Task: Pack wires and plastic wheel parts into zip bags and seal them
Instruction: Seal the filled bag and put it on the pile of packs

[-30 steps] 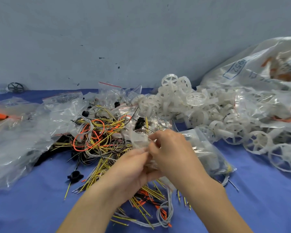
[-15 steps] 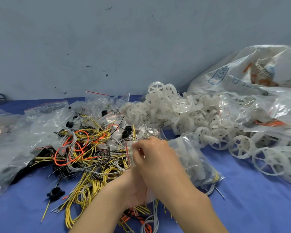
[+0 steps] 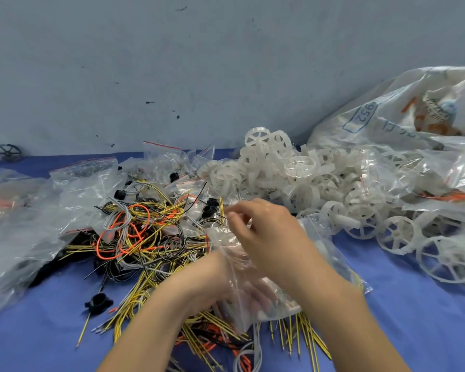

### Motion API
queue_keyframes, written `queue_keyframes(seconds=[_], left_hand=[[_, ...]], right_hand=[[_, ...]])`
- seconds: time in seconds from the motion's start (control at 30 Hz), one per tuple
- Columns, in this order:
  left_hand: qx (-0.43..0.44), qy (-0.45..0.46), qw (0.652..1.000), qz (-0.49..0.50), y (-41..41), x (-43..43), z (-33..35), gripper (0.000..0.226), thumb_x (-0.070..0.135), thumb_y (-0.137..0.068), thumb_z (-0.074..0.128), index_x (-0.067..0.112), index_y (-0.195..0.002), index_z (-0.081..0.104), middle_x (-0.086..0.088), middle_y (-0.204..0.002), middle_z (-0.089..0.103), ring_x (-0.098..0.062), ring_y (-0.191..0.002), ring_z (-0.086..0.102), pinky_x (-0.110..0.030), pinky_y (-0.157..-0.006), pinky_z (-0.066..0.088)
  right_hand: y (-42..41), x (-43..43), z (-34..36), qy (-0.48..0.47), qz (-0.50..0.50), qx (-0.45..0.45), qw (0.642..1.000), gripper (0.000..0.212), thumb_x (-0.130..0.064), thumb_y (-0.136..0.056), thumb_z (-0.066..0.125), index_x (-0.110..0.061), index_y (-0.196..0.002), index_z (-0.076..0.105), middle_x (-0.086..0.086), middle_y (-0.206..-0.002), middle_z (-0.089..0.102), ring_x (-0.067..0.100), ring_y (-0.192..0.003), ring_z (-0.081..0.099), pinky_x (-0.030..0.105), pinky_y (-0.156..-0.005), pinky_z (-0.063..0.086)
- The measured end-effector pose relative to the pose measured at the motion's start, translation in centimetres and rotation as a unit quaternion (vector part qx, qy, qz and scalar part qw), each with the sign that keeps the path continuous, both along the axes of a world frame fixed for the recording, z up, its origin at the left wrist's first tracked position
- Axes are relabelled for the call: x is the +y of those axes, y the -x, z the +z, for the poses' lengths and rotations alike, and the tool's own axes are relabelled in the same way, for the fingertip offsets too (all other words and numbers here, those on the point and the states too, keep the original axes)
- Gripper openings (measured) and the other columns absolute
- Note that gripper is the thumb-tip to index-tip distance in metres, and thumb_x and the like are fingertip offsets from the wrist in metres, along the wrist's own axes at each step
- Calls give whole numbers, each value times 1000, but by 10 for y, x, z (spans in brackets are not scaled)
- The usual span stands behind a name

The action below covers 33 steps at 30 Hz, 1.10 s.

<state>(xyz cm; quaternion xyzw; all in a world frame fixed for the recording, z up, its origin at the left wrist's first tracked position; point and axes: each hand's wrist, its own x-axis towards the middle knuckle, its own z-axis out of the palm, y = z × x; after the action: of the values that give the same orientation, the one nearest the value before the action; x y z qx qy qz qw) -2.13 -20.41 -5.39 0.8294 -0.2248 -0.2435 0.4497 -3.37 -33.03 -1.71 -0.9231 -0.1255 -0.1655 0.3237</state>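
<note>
Since half a second ago the left hand (image 3: 249,291) has slid inside the zip bag (image 3: 255,267), its fingers blurred through the plastic, so their spread cannot be told. The right hand (image 3: 266,232) pinches the bag's upper edge with curled fingers (image 3: 235,218), just right of the wire pile (image 3: 145,237) on the desk (image 3: 414,318).

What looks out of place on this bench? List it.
One black wheel lies alone at the far left by the wall, apart from the white wheel pile. A black cap sits apart on the blue cloth, beside the wire heap. Nothing looks broken.
</note>
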Motion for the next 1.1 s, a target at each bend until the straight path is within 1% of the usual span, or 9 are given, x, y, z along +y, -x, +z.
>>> queue_keyframes(seconds=[0.1, 0.27, 0.4, 0.53, 0.6, 0.77, 0.83, 0.93, 1.1], left_hand=[[56, 39, 997, 44, -2, 18, 3, 24, -1, -82, 58, 5, -103, 68, -21, -101, 72, -30, -84, 70, -32, -69, 58], [130, 55, 986, 92, 9, 44, 8, 29, 29, -103, 40, 11, -106, 62, -23, -77, 72, -29, -58, 68, -25, -44, 52], [216, 24, 976, -12, 27, 50, 12, 27, 34, -101, 39, 19, -117, 55, -20, -81, 72, -23, -56, 67, -24, -44, 52], [170, -62, 981, -70, 40, 43, 8, 27, 51, -88, 55, 41, -113, 61, 0, -83, 73, -7, -61, 65, -16, -54, 51], [123, -87, 986, -77, 43, 40, 0, 30, 60, -86, 56, 47, -112, 60, 8, -82, 73, -1, -64, 64, -13, -57, 49], [109, 51, 992, 49, 44, 50, 0, 16, 34, -96, 56, 19, -97, 58, -11, -92, 74, -22, -62, 69, -27, -49, 54], [40, 115, 986, 113, 42, 60, 14, 15, 26, -96, 57, 12, -89, 59, -10, -91, 72, -27, -62, 69, -31, -45, 54], [-144, 131, 959, 207, 41, 71, 42, 15, 33, -88, 61, 20, -82, 65, -3, -78, 71, -22, -61, 69, -40, -56, 58], [-381, 210, 856, 280, 50, 75, 88, 13, 45, -86, 65, 32, -86, 66, 2, -68, 68, -8, -52, 62, -13, -49, 47]], right_hand=[[-15, -7, -1, 41, -1, 9, 999, 31, -35, -103, 41, -29, -120, 67, -4, -111, 63, 18, -100, 58, 38, -90, 48], [-31, -2, -12, 122, 61, 55, 989, 36, -40, -105, 35, -28, -125, 62, 0, -119, 63, 22, -112, 56, 41, -95, 45], [-37, 3, -21, 159, 104, 88, 978, 37, -43, -105, 37, -27, -124, 63, 1, -114, 68, 21, -105, 60, 39, -90, 48], [-42, 1, -20, 84, 129, 112, 982, 30, -34, -103, 47, -31, -76, 61, -18, -70, 65, 0, -61, 52, 23, -57, 42], [-43, -1, -18, 43, 131, 110, 984, 30, -28, -103, 47, -30, -78, 63, -34, -66, 60, -1, -62, 53, 19, -55, 42], [-39, -13, 1, -125, 78, -35, 989, 32, -39, -98, 51, -15, -91, 70, -1, -74, 65, 15, -68, 57, 31, -64, 45], [-32, -20, 14, -213, 52, -113, 969, 27, -36, -98, 53, -18, -87, 70, 7, -75, 66, 21, -69, 57, 33, -66, 44], [-20, -25, 37, -295, 22, -206, 933, 21, -22, -101, 55, -26, -86, 68, -8, -65, 61, 7, -61, 53, 22, -62, 42], [8, -29, 68, -396, 30, -297, 868, 22, -25, -100, 56, -29, -83, 70, -16, -65, 60, 1, -59, 52, 18, -63, 46]])
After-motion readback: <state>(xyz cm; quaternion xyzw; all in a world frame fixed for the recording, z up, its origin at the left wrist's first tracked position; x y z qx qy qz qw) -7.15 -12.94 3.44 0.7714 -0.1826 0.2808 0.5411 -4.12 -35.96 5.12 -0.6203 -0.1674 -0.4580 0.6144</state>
